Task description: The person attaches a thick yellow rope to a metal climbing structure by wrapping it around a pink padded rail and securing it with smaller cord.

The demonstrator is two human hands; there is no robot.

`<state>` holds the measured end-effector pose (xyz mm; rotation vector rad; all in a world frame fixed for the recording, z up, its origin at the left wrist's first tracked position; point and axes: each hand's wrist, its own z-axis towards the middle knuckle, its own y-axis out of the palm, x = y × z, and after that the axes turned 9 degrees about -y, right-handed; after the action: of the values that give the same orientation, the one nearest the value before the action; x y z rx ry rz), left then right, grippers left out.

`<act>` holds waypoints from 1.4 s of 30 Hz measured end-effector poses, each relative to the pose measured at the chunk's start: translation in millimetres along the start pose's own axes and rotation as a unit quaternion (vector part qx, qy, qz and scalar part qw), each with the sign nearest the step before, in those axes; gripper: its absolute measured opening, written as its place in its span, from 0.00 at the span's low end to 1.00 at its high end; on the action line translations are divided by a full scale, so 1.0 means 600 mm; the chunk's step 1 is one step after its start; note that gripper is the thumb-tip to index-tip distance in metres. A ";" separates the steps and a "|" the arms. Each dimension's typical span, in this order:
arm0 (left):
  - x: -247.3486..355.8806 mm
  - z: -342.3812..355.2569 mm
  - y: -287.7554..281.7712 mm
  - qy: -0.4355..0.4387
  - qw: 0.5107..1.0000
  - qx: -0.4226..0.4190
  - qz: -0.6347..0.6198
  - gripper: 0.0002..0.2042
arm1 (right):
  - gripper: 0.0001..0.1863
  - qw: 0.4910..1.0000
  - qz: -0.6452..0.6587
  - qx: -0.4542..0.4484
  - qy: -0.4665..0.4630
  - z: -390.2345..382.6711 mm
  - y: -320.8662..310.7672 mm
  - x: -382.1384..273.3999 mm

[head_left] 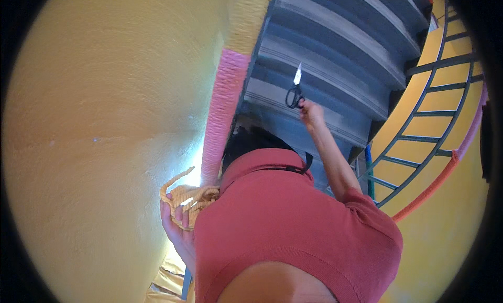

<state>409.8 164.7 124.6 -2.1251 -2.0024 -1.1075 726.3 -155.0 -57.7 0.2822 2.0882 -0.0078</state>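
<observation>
I'm viewing from the remote end, using the pink-wrapped rail section (226, 104) as landmark. Left hand (177, 225) is just below its lower visible end; fingers are curled around a loose bundle of yellow rope (196, 199), one end poking up free at the bundle's left. I can't tell whether the rope touches the pink-wrapped rail section. Right hand (313, 114) is well apart, to the right of it, over the grey stairs (335, 51); fingers grasp the scissors (296, 87) by their black handle, blade end pointing up and away from the hand. Blades look together, but glare makes that uncertain. A yellow-wrapped stretch (250, 15) sits above the pink-wrapped rail section; a yellow wall (105, 93) is to its left.

Step in hand, my read: holding rope and scissors at the wrapped rail, no cut under way. The rope is nowhere near the blades. Some of the left grip is hidden by the red shirt (293, 219).

Next move, I judge, calls for a steady left grip so the coils don't spill. Any cut would need one strand singled out, hands brought closer, blade kept clear of the left fingers and the pink wrap.
</observation>
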 end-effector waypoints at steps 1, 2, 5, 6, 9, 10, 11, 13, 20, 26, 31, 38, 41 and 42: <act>-0.003 -0.013 0.009 -0.017 1.000 0.000 0.027 0.14 | 0.06 0.996 0.011 0.038 0.078 0.021 -0.018 0.053; -0.001 -0.017 0.013 -0.002 0.998 -0.006 0.062 0.15 | 0.06 0.991 0.020 0.037 0.127 0.036 -0.016 0.099; -0.005 -0.016 0.040 0.020 0.990 -0.007 0.142 0.15 | 0.06 0.979 -0.060 0.068 0.185 0.077 0.013 0.187; -0.013 -0.013 0.046 0.019 0.988 0.009 0.151 0.15 | 0.07 0.974 -0.087 0.080 0.194 0.097 0.024 0.203; -0.031 0.007 0.041 0.022 0.991 0.060 0.121 0.15 | 0.10 0.963 -0.084 0.130 0.221 0.149 0.053 0.229; -0.041 0.010 0.035 0.025 0.992 0.081 0.097 0.15 | 0.10 0.975 -0.070 0.124 0.169 0.165 0.065 0.231; -0.051 0.015 0.035 0.013 0.993 0.093 0.078 0.15 | 0.10 0.984 -0.056 0.117 0.118 0.187 0.078 0.229; -0.066 0.024 0.050 -0.008 0.992 0.115 0.045 0.15 | 0.10 0.994 -0.034 0.102 -0.003 0.273 0.082 0.248; -0.115 0.066 0.039 -0.005 0.994 0.086 0.064 0.15 | 0.09 0.989 0.021 0.103 -0.100 0.483 0.107 0.236; -0.127 0.071 0.020 0.023 0.987 0.099 0.123 0.12 | 0.05 0.992 0.094 0.083 -0.026 0.564 0.107 0.214; -0.148 0.068 0.038 0.020 0.992 0.053 0.115 0.10 | 0.07 0.985 0.163 0.061 0.001 0.567 0.115 0.183; -0.151 0.081 0.021 0.043 0.996 0.029 0.076 0.09 | 0.06 0.992 0.106 0.075 0.009 0.611 0.105 0.188; -0.156 0.082 0.010 0.067 0.993 0.049 0.079 0.09 | 0.05 0.994 0.084 0.035 -0.056 0.570 0.115 0.228; -0.157 0.082 0.011 0.076 0.992 0.059 0.083 0.10 | 0.05 0.994 0.079 0.016 -0.080 0.546 0.107 0.243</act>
<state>446.0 104.8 43.9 -2.0387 -1.7437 -1.0627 947.8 -103.3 -342.1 0.4519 1.9039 0.0295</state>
